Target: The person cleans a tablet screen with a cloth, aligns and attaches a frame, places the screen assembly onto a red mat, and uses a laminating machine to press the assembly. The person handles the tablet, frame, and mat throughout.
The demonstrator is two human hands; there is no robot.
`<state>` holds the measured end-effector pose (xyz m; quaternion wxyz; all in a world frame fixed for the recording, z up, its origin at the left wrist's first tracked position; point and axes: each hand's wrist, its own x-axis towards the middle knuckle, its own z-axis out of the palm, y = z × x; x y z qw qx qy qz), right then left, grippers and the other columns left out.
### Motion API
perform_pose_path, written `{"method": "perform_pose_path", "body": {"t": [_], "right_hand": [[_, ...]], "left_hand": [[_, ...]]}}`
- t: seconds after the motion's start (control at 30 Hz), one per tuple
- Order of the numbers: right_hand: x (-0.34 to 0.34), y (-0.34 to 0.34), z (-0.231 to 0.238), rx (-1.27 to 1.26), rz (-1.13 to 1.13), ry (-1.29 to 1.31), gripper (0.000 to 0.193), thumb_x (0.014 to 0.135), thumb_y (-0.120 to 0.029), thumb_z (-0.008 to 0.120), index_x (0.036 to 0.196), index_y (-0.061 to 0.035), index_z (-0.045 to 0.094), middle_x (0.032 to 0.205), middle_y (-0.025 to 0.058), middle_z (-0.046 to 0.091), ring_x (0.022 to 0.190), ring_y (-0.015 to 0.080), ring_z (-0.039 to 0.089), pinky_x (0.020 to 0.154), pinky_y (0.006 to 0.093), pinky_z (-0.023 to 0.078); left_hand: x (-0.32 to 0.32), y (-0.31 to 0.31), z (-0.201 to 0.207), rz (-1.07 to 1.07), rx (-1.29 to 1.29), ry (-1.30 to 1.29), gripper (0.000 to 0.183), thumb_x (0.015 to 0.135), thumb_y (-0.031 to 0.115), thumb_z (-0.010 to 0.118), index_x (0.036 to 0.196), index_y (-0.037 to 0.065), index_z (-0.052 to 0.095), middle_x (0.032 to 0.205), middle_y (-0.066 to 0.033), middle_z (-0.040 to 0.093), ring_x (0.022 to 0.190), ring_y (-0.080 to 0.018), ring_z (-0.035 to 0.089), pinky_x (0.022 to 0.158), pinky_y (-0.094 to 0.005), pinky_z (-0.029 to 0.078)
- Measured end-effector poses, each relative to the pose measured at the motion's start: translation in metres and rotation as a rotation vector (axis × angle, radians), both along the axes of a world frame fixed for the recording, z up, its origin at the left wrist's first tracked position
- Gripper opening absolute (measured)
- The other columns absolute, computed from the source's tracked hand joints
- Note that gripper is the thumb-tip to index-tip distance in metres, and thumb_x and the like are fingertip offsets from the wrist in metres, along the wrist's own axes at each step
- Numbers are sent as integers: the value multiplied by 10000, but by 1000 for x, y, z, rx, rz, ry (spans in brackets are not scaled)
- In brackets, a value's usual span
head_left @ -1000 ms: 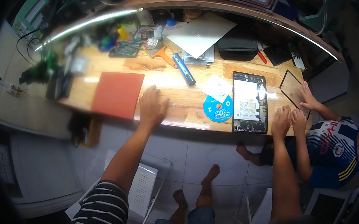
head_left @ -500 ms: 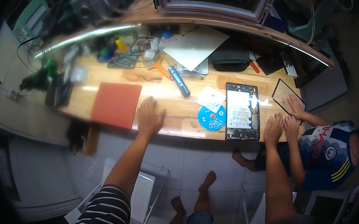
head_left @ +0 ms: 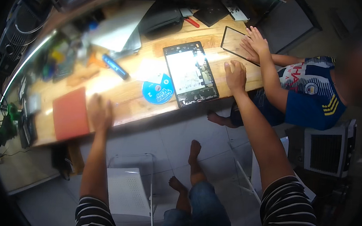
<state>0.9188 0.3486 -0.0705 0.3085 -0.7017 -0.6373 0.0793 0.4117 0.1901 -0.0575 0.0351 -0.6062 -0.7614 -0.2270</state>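
My left hand, slightly blurred, rests with fingers apart on the wooden table near its front edge, just right of a flat red-orange square. My right hand is on the table to the right of an opened tablet, fingers loosely bent and apart, with nothing visible in them. The tablet lies with its circuit boards and a large pale inner panel exposed. Left of it, a blue disc lies partly under a white paper sleeve. Neither hand touches the tablet.
Beside my right hand, another person's hands lie over a thin black-framed panel. A blue cylindrical tool, an orange-handled scraper, a black case and blurred clutter stand behind. A white folding chair is below the table.
The view has swung to the right and tilted. My right hand has shifted slightly away from the other person's hands, which now lie together over the framed panel. My left hand stays by the red-orange square.
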Motion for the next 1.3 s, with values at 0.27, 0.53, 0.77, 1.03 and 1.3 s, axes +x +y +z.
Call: {"method": "perform_pose_path", "body": {"t": [0.27,0.53,0.77,1.03,1.3], "right_hand": [[160,138,38,-115,909,-266,753,898,-485,518,1503,-74,335,1602,166,209,1499,314,165,1211,441,160],[173,131,59,-317,816,-919,834,923,-653,431,1537,-103,307,1624,189,159,1512,374,52,1209,509,71],[244,194,40,-634,-445,316,447,741,-234,860,1012,54,652,836,151,677,660,263,637,559,378,506],[219,157,76,-790,77,888,142,900,-217,731,986,-135,653,956,-16,640,915,147,610,753,329,505],[196,123,106,-656,367,1059,115,944,-131,671,1042,-96,623,940,6,684,838,99,645,736,285,540]], "left_hand": [[1,-16,9,-40,34,46,551,951,319,576,1341,-63,502,1411,-255,495,1319,-415,443,1127,-477,308],[-5,-10,-3,-52,12,69,553,937,286,585,1357,-60,486,1437,-255,474,1331,-409,436,1121,-484,313],[-4,-11,-7,-66,73,125,454,961,277,592,1318,11,503,1442,-195,482,1314,-375,443,1099,-481,315],[8,3,-6,17,-40,-20,514,967,325,593,1337,-17,488,1444,-248,455,1346,-399,408,1135,-473,292],[105,-11,27,92,132,-697,496,949,225,641,1366,-5,499,1348,-196,554,1235,-288,540,1042,-403,427]]}}
